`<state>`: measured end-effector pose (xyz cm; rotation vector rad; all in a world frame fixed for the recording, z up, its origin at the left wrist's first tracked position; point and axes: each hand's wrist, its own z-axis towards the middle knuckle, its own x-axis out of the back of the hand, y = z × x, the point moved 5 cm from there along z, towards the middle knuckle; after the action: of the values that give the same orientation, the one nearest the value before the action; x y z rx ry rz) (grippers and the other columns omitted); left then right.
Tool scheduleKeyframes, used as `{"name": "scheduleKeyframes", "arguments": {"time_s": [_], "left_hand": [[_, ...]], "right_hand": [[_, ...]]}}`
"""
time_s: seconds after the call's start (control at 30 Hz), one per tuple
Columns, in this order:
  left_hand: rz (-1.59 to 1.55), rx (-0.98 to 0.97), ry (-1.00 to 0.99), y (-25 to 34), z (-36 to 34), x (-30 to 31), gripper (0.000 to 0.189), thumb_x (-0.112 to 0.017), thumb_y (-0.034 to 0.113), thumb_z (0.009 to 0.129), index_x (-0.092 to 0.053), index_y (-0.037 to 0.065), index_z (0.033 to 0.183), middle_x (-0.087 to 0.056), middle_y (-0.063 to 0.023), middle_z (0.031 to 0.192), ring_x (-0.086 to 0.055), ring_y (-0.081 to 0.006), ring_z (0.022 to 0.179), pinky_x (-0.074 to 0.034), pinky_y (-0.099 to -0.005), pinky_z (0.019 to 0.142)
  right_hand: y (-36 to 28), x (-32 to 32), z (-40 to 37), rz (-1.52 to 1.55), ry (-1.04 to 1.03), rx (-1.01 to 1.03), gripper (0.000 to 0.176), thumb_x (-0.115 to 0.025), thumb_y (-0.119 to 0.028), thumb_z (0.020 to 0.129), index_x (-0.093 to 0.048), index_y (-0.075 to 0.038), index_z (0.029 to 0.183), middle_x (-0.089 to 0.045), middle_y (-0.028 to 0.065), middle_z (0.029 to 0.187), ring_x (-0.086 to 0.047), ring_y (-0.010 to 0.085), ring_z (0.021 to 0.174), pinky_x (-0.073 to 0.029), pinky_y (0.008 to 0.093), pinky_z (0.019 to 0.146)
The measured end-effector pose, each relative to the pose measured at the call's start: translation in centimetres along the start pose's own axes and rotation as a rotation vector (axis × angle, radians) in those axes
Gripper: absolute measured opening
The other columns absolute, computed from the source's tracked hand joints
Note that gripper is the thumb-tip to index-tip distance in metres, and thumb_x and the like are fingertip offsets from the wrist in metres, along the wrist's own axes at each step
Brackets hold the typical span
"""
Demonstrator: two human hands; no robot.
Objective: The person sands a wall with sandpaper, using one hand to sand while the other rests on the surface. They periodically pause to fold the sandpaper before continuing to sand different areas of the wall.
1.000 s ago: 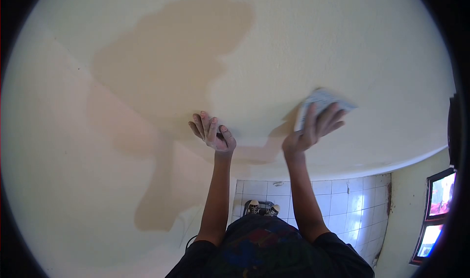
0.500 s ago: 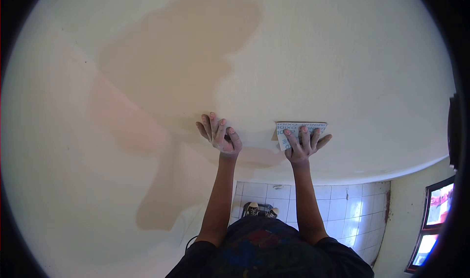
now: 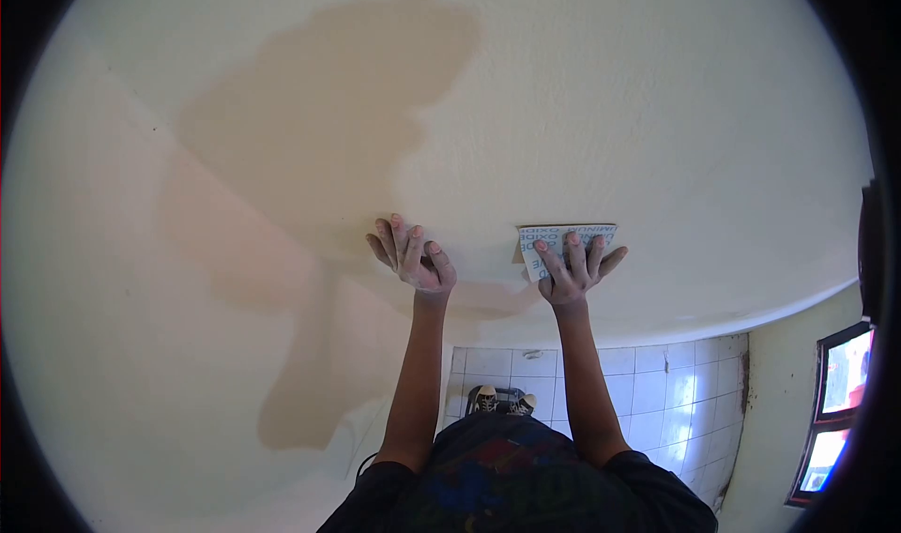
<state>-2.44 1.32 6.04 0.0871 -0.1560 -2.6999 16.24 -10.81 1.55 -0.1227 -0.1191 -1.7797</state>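
Observation:
My right hand [image 3: 570, 275] presses a sheet of sandpaper [image 3: 556, 232] against the pale wall [image 3: 657, 158]. The sheet's back is light with blue print, and a brown bit shows at its left edge. My fingers lie spread over it, with the thumb by its lower edge. To the left, my left hand [image 3: 419, 263] rests at the wall, fingers apart and holding nothing. Pale dust coats both hands.
A wall corner runs down the left, with my shadow [image 3: 328, 92] across it. Below are the white tiled floor [image 3: 648, 383] and my shoes [image 3: 487, 397] on a dark support. A framed window [image 3: 845, 373] is at the lower right.
My right hand and the sandpaper have slid slightly up and left along the wall. My left hand has shifted a little left too. The shadow has also moved left.

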Motion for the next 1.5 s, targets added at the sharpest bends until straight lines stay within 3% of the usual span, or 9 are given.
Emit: {"name": "scheduleKeyframes", "arguments": {"time_s": [0.6,0.7,0.77,0.8,0.9,1.0,1.1,1.43,1.5], "left_hand": [[0.014,-0.018,0.001,0.1,-0.1,0.0,0.031,-0.041,0.017,0.096,-0.046,0.008,0.125,-0.043,-0.0169,0.143,-0.026,-0.0393,0.140,-0.006,-0.0562,0.113],[0.015,-0.003,-0.009,0.1,-0.1,0.3,0.028,-0.041,0.016,0.096,-0.046,0.007,0.123,-0.043,-0.0178,0.143,-0.025,-0.0396,0.140,-0.005,-0.0572,0.113],[0.126,-0.101,-0.123,0.2,0.4,0.2,0.041,-0.037,0.018,0.098,-0.036,0.002,0.135,-0.031,-0.0240,0.148,-0.018,-0.0405,0.142,-0.004,-0.0566,0.113],[0.117,-0.095,-0.117,0.1,0.7,-0.1,0.041,-0.037,0.018,0.098,-0.036,0.002,0.135,-0.031,-0.0240,0.148,-0.018,-0.0405,0.142,-0.004,-0.0566,0.113],[0.363,-0.061,-0.200,0.3,1.3,-0.4,0.059,-0.029,0.029,0.100,-0.012,0.002,0.149,-0.013,-0.0228,0.154,-0.009,-0.0404,0.144,-0.001,-0.0572,0.113],[0.360,0.018,-0.203,0.8,1.4,-0.6,0.054,-0.023,0.034,0.102,-0.019,0.008,0.150,-0.014,-0.0211,0.155,-0.007,-0.0401,0.144,-0.001,-0.0600,0.112],[0.357,0.070,-0.166,1.4,2.1,-1.0,0.053,-0.020,0.034,0.103,-0.019,0.009,0.150,-0.011,-0.0216,0.155,-0.005,-0.0407,0.144,0.001,-0.0595,0.112],[0.390,0.133,-0.159,2.6,3.3,-2.0,0.056,-0.015,0.038,0.102,-0.014,0.012,0.151,-0.006,-0.0218,0.156,0.000,-0.0438,0.143,0.004,-0.0598,0.111],[0.400,0.111,-0.186,2.4,3.6,-2.3,0.058,-0.017,0.036,0.101,-0.012,0.005,0.150,-0.001,-0.0219,0.156,0.004,-0.0413,0.144,0.006,-0.0576,0.111]], "right_hand": [[0.2,0.1,0.2,0.016,0.004,-0.015,0.030,-0.058,-0.035,0.082,-0.065,-0.047,0.109,-0.044,-0.0084,0.144,-0.025,0.0244,0.142,0.000,0.0611,0.114],[-0.1,0.3,0.5,0.013,0.006,0.039,0.024,-0.052,-0.042,0.089,-0.069,-0.039,0.105,-0.043,-0.0004,0.144,-0.021,0.0286,0.143,0.002,0.0629,0.113],[0.1,0.6,1.1,0.051,-0.039,-0.045,0.032,-0.060,-0.029,0.083,-0.065,-0.044,0.110,-0.043,-0.0063,0.144,-0.024,0.0260,0.142,0.002,0.0614,0.114],[0.6,1.1,2.7,0.041,-0.039,-0.037,0.032,-0.060,-0.029,0.083,-0.065,-0.044,0.110,-0.043,-0.0063,0.144,-0.024,0.0260,0.142,0.002,0.0614,0.114],[4.7,4.0,10.3,-0.030,-0.060,-0.197,0.038,-0.062,-0.021,0.084,-0.064,-0.039,0.117,-0.040,-0.0012,0.147,-0.020,0.0303,0.143,0.004,0.0612,0.113],[9.2,6.3,14.4,-0.024,0.006,-0.321,0.038,-0.055,-0.020,0.089,-0.061,-0.032,0.125,-0.036,0.0038,0.150,-0.019,0.0339,0.143,0.003,0.0609,0.112],[11.7,7.1,15.4,-0.037,0.060,-0.297,0.036,-0.049,-0.021,0.093,-0.060,-0.027,0.126,-0.035,0.0068,0.150,-0.020,0.0356,0.142,0.002,0.0618,0.111],[12.9,6.2,14.7,-0.075,0.111,-0.249,0.036,-0.048,-0.025,0.092,-0.060,-0.029,0.127,-0.036,0.0088,0.149,-0.021,0.0358,0.142,-0.001,0.0629,0.112],[13.1,6.1,14.9,-0.074,0.126,-0.240,0.035,-0.046,-0.026,0.094,-0.060,-0.030,0.126,-0.036,0.0090,0.149,-0.021,0.0355,0.142,-0.001,0.0626,0.112]]}}
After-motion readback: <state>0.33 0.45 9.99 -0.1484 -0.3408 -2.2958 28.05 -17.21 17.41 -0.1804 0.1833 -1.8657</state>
